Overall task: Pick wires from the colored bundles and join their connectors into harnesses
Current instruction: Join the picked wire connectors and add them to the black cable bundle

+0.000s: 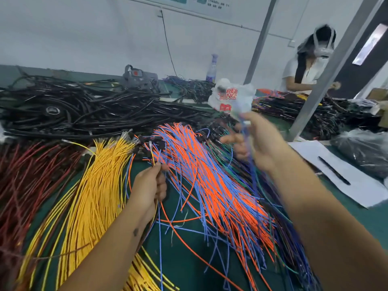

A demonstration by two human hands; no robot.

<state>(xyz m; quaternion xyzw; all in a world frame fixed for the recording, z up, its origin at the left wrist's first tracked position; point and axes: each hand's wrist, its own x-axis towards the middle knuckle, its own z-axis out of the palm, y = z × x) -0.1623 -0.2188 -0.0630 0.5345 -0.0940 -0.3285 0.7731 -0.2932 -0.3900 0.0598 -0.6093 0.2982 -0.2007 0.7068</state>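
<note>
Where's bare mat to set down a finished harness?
Bare green mat shows only near the front, between the yellow wires and the orange-blue wires, crossed by a few strays. The white paper at right has room. Elsewhere, crowded.

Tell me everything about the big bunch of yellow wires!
The yellow wires are a thick bundle of thin, plastic-coated strands lying flat on the green table. They run from the near edge up and away, fanning out a little. Their far ends carry small clear and metal tips, bunched near black connectors. Dark red wires lie along their left side, and orange and blue wires lie to the right. The left hand hovers just right of them, pinching a few loose wires.
</note>
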